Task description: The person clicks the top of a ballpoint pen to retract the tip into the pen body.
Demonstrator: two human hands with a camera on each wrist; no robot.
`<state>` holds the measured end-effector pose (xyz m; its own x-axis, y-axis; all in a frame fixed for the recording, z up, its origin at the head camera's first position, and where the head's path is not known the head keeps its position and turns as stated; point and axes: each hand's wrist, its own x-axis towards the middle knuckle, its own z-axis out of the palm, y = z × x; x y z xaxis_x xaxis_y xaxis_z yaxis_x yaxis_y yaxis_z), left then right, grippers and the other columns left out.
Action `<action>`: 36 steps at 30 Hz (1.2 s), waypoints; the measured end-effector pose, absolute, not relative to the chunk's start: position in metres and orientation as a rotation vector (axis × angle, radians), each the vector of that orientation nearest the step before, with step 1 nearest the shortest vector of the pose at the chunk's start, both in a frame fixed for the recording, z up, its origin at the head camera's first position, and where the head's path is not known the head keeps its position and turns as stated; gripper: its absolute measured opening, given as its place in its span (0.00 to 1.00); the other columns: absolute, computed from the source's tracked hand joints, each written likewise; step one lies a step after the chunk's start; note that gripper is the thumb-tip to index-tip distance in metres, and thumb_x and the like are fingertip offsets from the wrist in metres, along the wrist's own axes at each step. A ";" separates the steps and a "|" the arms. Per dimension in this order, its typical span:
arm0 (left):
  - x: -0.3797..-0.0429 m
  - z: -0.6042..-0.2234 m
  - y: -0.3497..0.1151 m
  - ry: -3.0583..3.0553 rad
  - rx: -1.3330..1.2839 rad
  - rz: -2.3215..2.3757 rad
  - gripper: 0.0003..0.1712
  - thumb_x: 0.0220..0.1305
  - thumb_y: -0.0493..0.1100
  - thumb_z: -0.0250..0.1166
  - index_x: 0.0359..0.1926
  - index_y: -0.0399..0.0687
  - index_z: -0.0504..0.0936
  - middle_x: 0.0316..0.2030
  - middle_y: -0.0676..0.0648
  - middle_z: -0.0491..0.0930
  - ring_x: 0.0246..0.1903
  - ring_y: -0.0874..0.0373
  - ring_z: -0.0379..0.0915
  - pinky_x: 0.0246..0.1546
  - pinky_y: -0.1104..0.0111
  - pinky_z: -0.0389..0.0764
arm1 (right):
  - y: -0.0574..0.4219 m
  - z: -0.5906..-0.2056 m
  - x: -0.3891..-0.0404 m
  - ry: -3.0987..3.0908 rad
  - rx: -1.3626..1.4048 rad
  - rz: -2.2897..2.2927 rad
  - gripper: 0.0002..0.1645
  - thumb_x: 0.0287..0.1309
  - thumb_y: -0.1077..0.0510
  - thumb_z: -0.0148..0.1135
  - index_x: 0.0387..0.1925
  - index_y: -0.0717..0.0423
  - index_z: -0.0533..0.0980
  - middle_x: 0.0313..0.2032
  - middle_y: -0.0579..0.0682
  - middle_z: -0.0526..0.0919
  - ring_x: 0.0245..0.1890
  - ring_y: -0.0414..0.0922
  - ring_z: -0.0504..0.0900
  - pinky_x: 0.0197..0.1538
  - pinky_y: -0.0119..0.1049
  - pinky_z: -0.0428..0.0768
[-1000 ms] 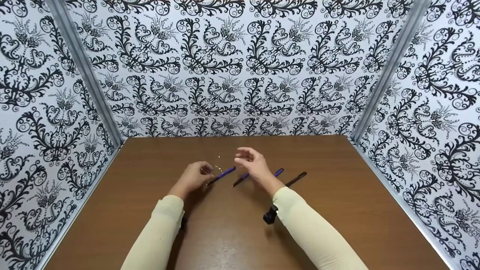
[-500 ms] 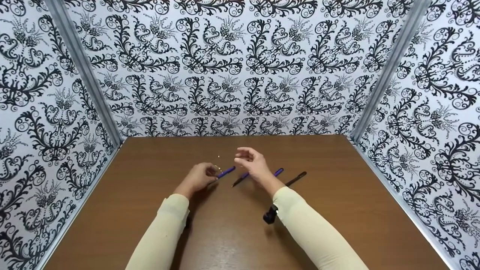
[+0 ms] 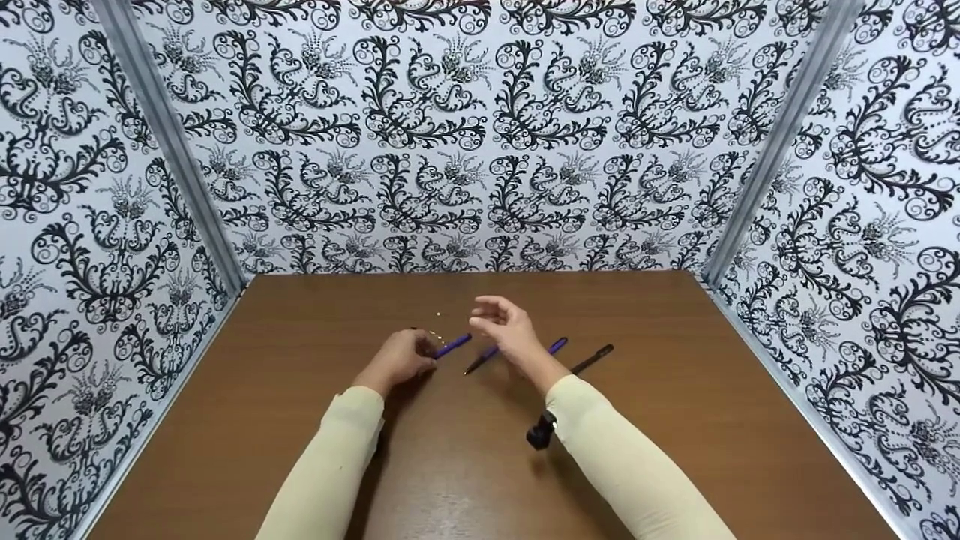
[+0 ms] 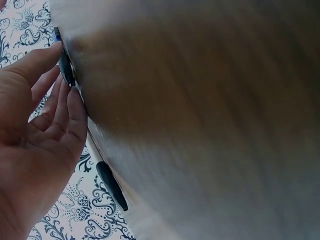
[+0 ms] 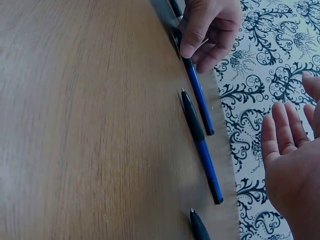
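My left hand (image 3: 401, 356) pinches the dark grip end of a blue pen (image 3: 454, 344) that lies on the table, thumb on one side and fingers on the other. Its blue end sticks out to the right. In the right wrist view that thumb presses on the pen (image 5: 198, 92). My right hand (image 3: 506, 330) hovers over the table with relaxed, slightly bent fingers, holding nothing. Below it lies a second blue pen (image 3: 481, 360), its upper part hidden by the hand. Another blue pen (image 3: 557, 345) shows only its end beyond the right wrist.
A black pen (image 3: 594, 358) lies farther right. In the left wrist view, another pen's dark grip (image 4: 112, 185) shows near the left hand. The brown table (image 3: 450, 465) meets patterned walls (image 3: 480, 150) behind and at both sides. A black wrist camera (image 3: 540, 431) hangs below the right sleeve.
My left hand has shifted right and its fingers have come together on the blue pen, covering the tip that showed before. The right hand has stayed in place.
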<state>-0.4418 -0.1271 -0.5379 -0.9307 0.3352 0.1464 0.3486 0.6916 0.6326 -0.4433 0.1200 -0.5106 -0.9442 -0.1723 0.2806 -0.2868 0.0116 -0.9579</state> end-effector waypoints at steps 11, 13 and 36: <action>-0.438 -0.535 -0.128 -2.870 -0.595 -1.002 0.09 0.63 0.29 0.78 0.44 0.38 0.92 0.39 0.42 0.90 0.43 0.46 0.86 0.51 0.49 0.86 | 0.118 -0.510 -0.443 -2.189 0.498 2.075 0.26 0.69 0.66 0.74 0.66 0.63 0.80 0.59 0.74 0.83 0.48 0.45 0.87 0.60 0.56 0.86; -0.437 -0.535 -0.128 -2.864 -0.595 -0.996 0.09 0.63 0.29 0.78 0.44 0.38 0.93 0.39 0.42 0.90 0.41 0.47 0.85 0.49 0.49 0.86 | 0.118 -0.511 -0.443 -2.191 0.497 2.070 0.26 0.70 0.66 0.74 0.66 0.63 0.80 0.58 0.72 0.84 0.48 0.44 0.87 0.61 0.58 0.85; -0.439 -0.526 -0.126 -2.734 -0.458 -1.262 0.09 0.65 0.32 0.75 0.46 0.42 0.93 0.36 0.50 0.89 0.39 0.54 0.83 0.49 0.56 0.85 | 0.112 -0.516 -0.455 -2.108 0.345 2.048 0.21 0.69 0.69 0.73 0.62 0.65 0.82 0.54 0.69 0.87 0.42 0.40 0.86 0.48 0.40 0.88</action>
